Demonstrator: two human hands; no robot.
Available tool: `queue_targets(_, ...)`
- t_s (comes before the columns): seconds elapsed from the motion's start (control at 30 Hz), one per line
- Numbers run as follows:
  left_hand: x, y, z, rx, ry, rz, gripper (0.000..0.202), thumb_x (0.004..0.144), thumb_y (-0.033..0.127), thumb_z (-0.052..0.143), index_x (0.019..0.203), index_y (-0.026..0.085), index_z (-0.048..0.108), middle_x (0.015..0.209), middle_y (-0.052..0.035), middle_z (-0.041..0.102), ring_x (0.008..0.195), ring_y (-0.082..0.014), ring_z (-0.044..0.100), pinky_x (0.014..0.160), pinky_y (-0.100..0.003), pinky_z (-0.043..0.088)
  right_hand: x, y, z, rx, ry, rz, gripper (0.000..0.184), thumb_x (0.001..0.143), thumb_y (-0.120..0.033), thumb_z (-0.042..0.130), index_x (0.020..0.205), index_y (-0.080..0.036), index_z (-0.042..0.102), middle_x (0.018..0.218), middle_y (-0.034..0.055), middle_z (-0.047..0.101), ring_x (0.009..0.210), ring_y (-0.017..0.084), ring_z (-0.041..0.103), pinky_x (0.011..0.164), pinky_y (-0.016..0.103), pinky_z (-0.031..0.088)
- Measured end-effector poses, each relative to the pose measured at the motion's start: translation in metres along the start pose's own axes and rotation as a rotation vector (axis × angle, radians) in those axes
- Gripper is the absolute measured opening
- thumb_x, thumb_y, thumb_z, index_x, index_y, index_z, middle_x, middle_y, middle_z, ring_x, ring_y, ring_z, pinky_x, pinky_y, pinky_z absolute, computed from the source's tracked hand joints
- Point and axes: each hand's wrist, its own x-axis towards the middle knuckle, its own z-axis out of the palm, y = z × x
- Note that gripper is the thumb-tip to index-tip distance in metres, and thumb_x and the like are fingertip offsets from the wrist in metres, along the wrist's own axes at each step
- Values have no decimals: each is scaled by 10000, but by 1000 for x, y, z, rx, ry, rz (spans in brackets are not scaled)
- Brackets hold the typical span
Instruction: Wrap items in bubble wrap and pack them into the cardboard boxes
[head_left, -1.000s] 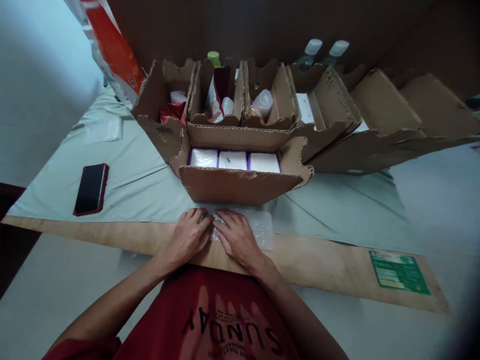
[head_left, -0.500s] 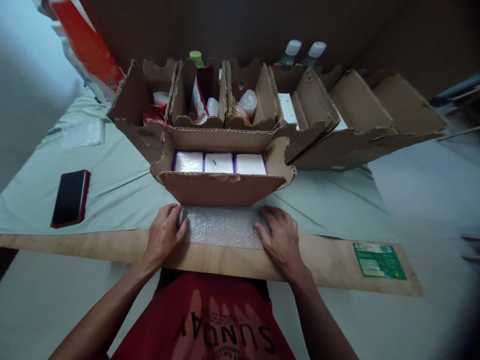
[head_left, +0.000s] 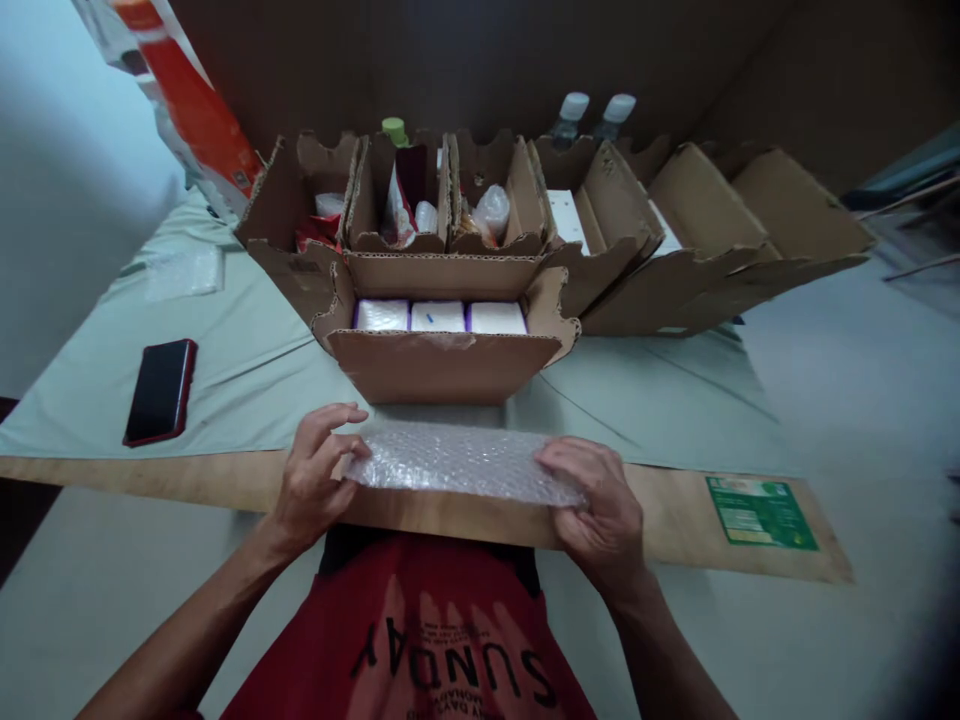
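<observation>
A clear strip of bubble wrap stretches between my two hands, at the wooden front edge of the table. My right hand grips its right end, fingers on top and thumb below. At the left end, my left hand has the wrap's edge between its curled fingers and thumb, with the index finger held apart. Just beyond the wrap stands a cardboard box containing three white packs with purple sides.
Several cardboard bins line the back, holding packets and bottles. A phone and another piece of bubble wrap lie at left. A green label is on the board at right.
The bubble wrap, flat on the table edge before, is now raised and tilted. My right hand has shifted right and closed round its end; my left hand's fingers have lifted and curled.
</observation>
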Motion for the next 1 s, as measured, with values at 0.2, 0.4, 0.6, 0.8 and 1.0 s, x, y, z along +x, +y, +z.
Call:
queue_targets(0.2,-26,-16,-8,119,-389,122,412,814,34,532,1196,177,593,1347,-172,624,1295,-351,571,1045,-558,504,-35,23,-14,-188,-339,-90,338,877,-89,540,1157,-221,679,1258,95,726,1240,310,624,968,499,501)
queue_targets(0.4,-18,1,11,65,-303,112,464,851,48,558,1295,178,585,1406,-178,587,1390,-357,471,1110,-562,458,-10,-11,32,-187,-243,-50,270,969,-154,534,1195,-199,675,1309,112,703,1266,293,603,1008,480,490)
queue_targets(0.6,-21,-24,45,73,-408,88,301,944,139,540,1221,167,656,1301,-159,682,1229,-320,599,1024,-534,512,-4,-13,80,-124,-483,-187,329,955,-229,614,1277,-231,682,1418,103,654,1328,293,565,1055,476,465)
queue_targets(0.8,-30,-28,39,18,-298,19,272,959,161,557,1204,203,667,1341,-129,662,1285,-286,580,1075,-478,495,-48,45,18,-368,-141,126,251,1014,-323,514,1134,-219,708,1248,114,733,1224,305,640,983,463,463)
queue_targets(1.0,-30,-27,38,348,-82,-226,284,905,253,632,1155,126,676,1301,-229,637,1265,-408,547,1031,-613,494,-18,40,47,-403,-87,150,354,1003,-458,509,1151,-175,662,1268,175,709,1186,343,645,930,478,498)
